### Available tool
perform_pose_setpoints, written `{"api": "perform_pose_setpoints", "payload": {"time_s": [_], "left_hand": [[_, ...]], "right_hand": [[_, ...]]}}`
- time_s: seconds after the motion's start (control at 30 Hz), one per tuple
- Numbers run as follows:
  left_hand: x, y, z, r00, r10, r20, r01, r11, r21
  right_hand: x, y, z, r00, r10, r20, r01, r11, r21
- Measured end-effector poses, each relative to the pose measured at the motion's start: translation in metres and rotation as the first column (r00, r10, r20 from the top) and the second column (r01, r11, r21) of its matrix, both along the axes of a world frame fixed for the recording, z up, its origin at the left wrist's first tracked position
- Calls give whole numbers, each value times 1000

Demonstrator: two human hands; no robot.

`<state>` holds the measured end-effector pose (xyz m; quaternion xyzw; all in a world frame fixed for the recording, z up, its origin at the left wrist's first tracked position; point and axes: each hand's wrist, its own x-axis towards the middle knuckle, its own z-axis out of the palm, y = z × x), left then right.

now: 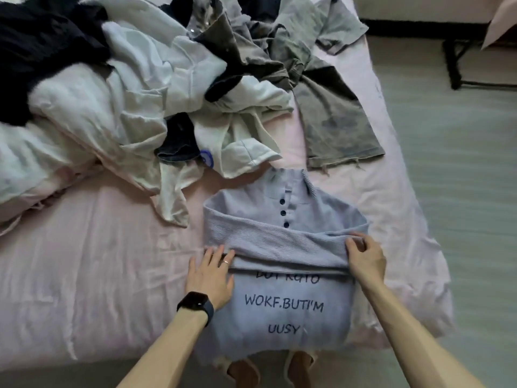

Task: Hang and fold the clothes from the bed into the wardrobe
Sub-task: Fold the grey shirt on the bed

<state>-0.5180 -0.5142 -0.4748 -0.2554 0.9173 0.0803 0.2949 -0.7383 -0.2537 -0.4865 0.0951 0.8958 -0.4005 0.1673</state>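
Top printed line on lilac ribbed knit sweater [282,309] half hidden under its folded sleeve [288,247]. Black crumpled garment [42,43] cut off by left edge.

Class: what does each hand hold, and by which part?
The right hand pinches the sweater by its folded-over sleeve; the left hand lies flat, holding nothing.

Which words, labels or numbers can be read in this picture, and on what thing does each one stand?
"WOKF.BUTI'M": middle line printed on the blue sweater.
"UUSY": bottom line on the same sweater.
Top line on it: half hidden under the folded sleeve, not readable.
A round blue badge on the white garment: too blurred to read.
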Motion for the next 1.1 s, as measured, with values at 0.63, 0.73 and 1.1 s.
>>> {"api": "perform_pose_setpoints", "payload": {"time_s": [0.63,0.73,1.1], "left_hand": [[0,45,-45,991,137,0,-136,986,-92],[39,53,-33,976,218,-15,-218,969,-115],[139,64,-18,749,662,19,-653,732,196]], "right_hand": [[54,34,-61,659,752,25,-602,507,618],[76,37,-53,753,658,12,-545,613,572],[186,76,-30,928,33,371,-148,947,284]]}}
